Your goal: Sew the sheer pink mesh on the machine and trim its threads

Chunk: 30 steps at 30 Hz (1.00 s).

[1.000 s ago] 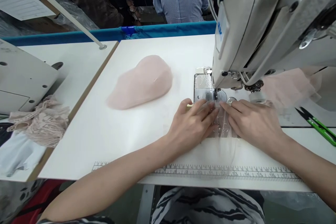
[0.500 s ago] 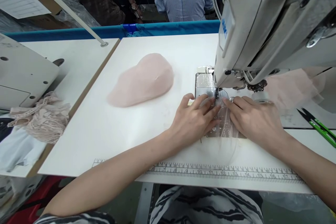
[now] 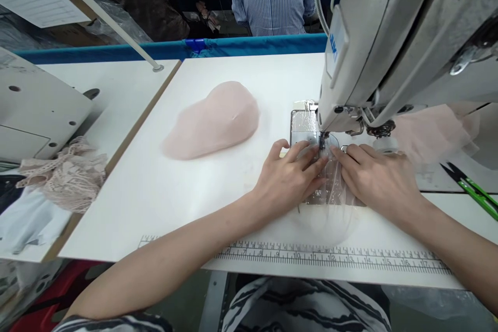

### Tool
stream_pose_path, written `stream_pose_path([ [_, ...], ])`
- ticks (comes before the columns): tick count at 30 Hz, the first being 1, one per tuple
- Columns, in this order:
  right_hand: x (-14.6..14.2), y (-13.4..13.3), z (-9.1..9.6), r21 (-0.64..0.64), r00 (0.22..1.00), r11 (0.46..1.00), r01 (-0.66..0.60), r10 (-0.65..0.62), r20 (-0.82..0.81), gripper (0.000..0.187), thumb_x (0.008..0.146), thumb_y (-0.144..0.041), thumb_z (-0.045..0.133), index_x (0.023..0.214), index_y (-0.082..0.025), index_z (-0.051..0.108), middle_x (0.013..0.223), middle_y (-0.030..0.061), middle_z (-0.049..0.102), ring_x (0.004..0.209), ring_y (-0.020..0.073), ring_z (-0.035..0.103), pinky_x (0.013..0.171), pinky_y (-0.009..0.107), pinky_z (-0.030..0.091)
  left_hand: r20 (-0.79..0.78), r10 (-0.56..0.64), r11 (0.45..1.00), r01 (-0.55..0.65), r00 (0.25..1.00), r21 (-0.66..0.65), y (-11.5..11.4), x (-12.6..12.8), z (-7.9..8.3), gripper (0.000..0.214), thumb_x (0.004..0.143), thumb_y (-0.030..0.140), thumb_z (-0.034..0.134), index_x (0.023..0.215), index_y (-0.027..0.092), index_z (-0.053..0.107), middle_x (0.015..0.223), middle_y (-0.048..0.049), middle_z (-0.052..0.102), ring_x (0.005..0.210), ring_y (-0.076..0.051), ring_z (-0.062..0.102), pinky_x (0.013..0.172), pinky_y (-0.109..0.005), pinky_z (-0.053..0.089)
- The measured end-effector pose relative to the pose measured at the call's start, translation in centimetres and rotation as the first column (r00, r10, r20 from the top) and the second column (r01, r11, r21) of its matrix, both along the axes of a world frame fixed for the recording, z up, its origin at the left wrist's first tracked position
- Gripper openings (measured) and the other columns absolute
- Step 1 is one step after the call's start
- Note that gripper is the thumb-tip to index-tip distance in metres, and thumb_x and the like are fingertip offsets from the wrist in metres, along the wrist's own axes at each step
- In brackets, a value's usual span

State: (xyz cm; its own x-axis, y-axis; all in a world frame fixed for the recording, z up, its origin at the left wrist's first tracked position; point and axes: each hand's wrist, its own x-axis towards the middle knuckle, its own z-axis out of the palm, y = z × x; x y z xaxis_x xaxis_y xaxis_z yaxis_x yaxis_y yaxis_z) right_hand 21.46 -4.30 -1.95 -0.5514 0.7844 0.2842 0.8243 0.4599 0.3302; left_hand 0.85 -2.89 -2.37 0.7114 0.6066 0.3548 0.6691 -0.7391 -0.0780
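Observation:
My left hand (image 3: 290, 179) lies flat with fingers stretched out on a sheer, pale mesh piece (image 3: 330, 194) just left of the needle of the sewing machine (image 3: 389, 36). My right hand (image 3: 375, 179) lies flat on the same mesh to the needle's right, fingertips almost meeting the left ones under the presser foot (image 3: 322, 141). The mesh trails toward me over the table edge. The needle tip itself is hidden by the machine head.
A stack of pink mesh pieces (image 3: 213, 120) lies to the left on the white table (image 3: 155, 192). More pink fabric (image 3: 436, 129) sits behind the machine. Green snips (image 3: 472, 189) lie at right. A ruler strip (image 3: 330, 257) runs along the front edge. Lace (image 3: 62, 176) lies far left; two people stand beyond.
Both hands slid a little forward toward the needle with the mesh; since half a second ago they barely moved.

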Motion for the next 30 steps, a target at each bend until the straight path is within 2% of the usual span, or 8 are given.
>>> stream_pose_path([
  [5,0.0,0.0,0.0,0.017,1.0,1.0,0.013,-0.013,0.002,0.036,0.088,-0.011,0.045,0.118,-0.011,0.065,0.07,0.0035,0.069,0.066,0.0177,0.062,0.045,0.029,0.02,0.011,0.011,1.0,-0.011,1.0,-0.002,0.2,0.0,-0.1,0.034,0.099,0.037,0.042,0.124,0.022,0.06,0.127,-0.0052,0.062,0.12,-0.022,0.05,0.094,-0.043,0.032],
  [10,0.1,0.1,0.0,-0.021,0.998,0.998,0.057,-0.056,0.016,0.037,0.088,-0.013,0.044,0.119,-0.012,0.065,0.073,0.0055,0.07,0.067,0.0182,0.062,0.045,0.029,0.019,0.012,0.025,1.0,-0.025,1.0,-0.018,0.5,0.1,-0.2,0.035,0.099,0.039,0.041,0.125,0.023,0.059,0.13,-0.0055,0.059,0.118,-0.022,0.051,0.093,-0.043,0.032],
  [17,0.2,0.1,0.4,-0.009,0.991,0.993,0.116,-0.115,0.073,0.041,0.084,-0.012,0.046,0.121,-0.015,0.065,0.072,0.0071,0.07,0.053,0.0169,0.054,0.044,0.027,0.017,0.027,0.014,1.0,-0.014,1.0,-0.019,0.6,-0.1,-0.2,0.036,0.1,0.039,0.04,0.126,0.021,0.058,0.132,-0.0068,0.057,0.118,-0.022,0.052,0.092,-0.043,0.032],
  [20,0.4,0.1,0.6,0.009,0.993,0.995,0.101,-0.102,0.062,0.04,0.085,-0.011,0.047,0.12,-0.016,0.066,0.074,0.0073,0.07,0.05,0.0152,0.051,0.044,0.028,0.016,0.062,-0.012,1.0,0.012,0.998,0.004,0.2,-0.1,0.1,0.03,0.099,0.032,0.043,0.121,0.019,0.06,0.127,-0.0062,0.062,0.117,-0.021,0.053,0.094,-0.041,0.034],
  [23,0.6,0.1,0.6,-0.01,0.995,0.995,0.095,-0.095,-0.004,0.037,0.09,-0.017,0.045,0.12,-0.018,0.066,0.075,0.0065,0.069,0.047,0.0138,0.047,0.044,0.028,0.017,0.106,-0.061,0.998,0.062,0.992,-0.002,-0.3,0.1,0.2,0.025,0.097,0.027,0.048,0.113,0.015,0.063,0.112,-0.0067,0.067,0.108,-0.019,0.058,0.089,-0.035,0.04],
  [27,0.9,0.0,1.2,-0.12,0.973,0.99,0.077,-0.101,-0.208,0.034,0.094,-0.027,0.042,0.115,-0.024,0.068,0.07,0.0034,0.065,0.046,0.0132,0.047,0.044,0.026,0.023,0.136,-0.08,0.984,0.099,0.987,-0.145,-0.8,-0.2,1.2,0.022,0.094,0.029,0.051,0.102,0.012,0.063,0.1,-0.0072,0.066,0.091,-0.019,0.06,0.076,-0.031,0.046],
  [29,1.1,-0.3,2.0,-0.274,0.947,0.961,-0.033,-0.058,-0.317,0.031,0.093,-0.031,0.045,0.114,-0.026,0.068,0.084,0.0035,0.067,0.05,0.0119,0.052,0.046,0.025,0.031,0.102,-0.122,0.951,0.145,0.987,-0.273,-1.1,-0.8,2.6,0.021,0.091,0.032,0.056,0.098,0.013,0.062,0.099,-0.0068,0.064,0.086,-0.018,0.058,0.072,-0.03,0.047],
  [30,1.2,-0.5,2.4,-0.36,0.933,0.926,-0.117,-0.022,-0.36,0.029,0.092,-0.032,0.049,0.114,-0.027,0.067,0.096,0.0035,0.067,0.054,0.0113,0.054,0.048,0.025,0.034,0.072,-0.161,0.922,0.176,0.984,-0.344,-1.4,-1.1,3.4,0.024,0.088,0.036,0.061,0.098,0.014,0.061,0.099,-0.0063,0.062,0.085,-0.018,0.057,0.071,-0.03,0.047],
])
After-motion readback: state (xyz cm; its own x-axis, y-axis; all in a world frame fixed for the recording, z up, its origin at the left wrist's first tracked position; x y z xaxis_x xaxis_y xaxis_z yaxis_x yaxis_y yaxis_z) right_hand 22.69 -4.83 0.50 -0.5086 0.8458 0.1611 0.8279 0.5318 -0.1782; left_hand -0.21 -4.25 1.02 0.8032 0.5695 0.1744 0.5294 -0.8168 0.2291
